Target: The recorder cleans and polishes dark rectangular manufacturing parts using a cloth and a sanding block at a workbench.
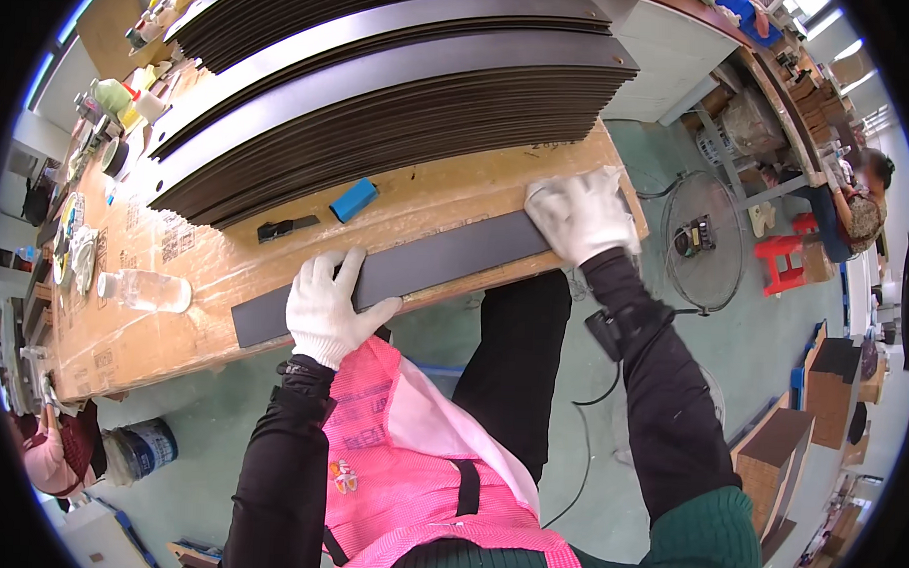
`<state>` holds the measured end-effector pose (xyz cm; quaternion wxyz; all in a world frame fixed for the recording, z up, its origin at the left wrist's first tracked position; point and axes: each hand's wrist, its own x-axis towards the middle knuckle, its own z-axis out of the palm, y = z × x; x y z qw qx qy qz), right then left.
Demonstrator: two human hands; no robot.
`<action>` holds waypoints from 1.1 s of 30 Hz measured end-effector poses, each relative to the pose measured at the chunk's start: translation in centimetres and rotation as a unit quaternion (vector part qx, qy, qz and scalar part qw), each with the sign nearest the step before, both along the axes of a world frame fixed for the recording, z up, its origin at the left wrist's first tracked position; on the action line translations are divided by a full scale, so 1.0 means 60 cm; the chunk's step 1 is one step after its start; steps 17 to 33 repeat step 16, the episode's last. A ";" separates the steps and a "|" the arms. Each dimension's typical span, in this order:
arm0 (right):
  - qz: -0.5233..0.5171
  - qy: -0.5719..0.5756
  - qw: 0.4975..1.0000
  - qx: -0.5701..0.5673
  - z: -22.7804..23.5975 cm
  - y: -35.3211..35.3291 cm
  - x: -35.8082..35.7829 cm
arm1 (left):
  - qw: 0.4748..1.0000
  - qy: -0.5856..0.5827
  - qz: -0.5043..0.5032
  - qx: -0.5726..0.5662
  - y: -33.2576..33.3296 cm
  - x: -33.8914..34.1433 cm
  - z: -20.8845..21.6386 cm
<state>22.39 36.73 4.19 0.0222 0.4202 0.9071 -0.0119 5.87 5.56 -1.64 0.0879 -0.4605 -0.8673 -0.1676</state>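
Note:
A long, flat dark grey panel (456,252) lies along the near edge of the cardboard-covered table. My left hand (330,310), in a white knit glove, rests on its left part with the fingers and thumb spread. Over the panel's right end is my right hand (592,217), also gloved, its fingers closed on what looks like a bunched white cloth (547,215) pressed to the surface. Slight blur hides the exact finger positions there. Beyond the panel lie a small blue block (353,200) and a black tool (287,228) that looks like a utility knife.
Tall stacks of similar dark panels (400,112) fill the table's far side. A clear bottle (146,290) lies at the left, near white gloves (81,256). A round fan (694,237) stands on the floor at right; beyond it are red stools (781,263) and a seated person (857,213).

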 end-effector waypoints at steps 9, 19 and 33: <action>0.018 0.041 0.987 0.153 -0.072 0.086 0.014 | 1.000 0.010 -0.002 0.007 0.007 -0.002 -0.006; -0.051 0.106 0.993 0.019 -0.040 0.108 0.007 | 1.000 0.006 -0.008 0.009 0.008 -0.001 -0.004; -0.051 0.106 0.993 0.019 -0.040 0.108 0.007 | 1.000 0.006 -0.008 0.009 0.008 -0.001 -0.004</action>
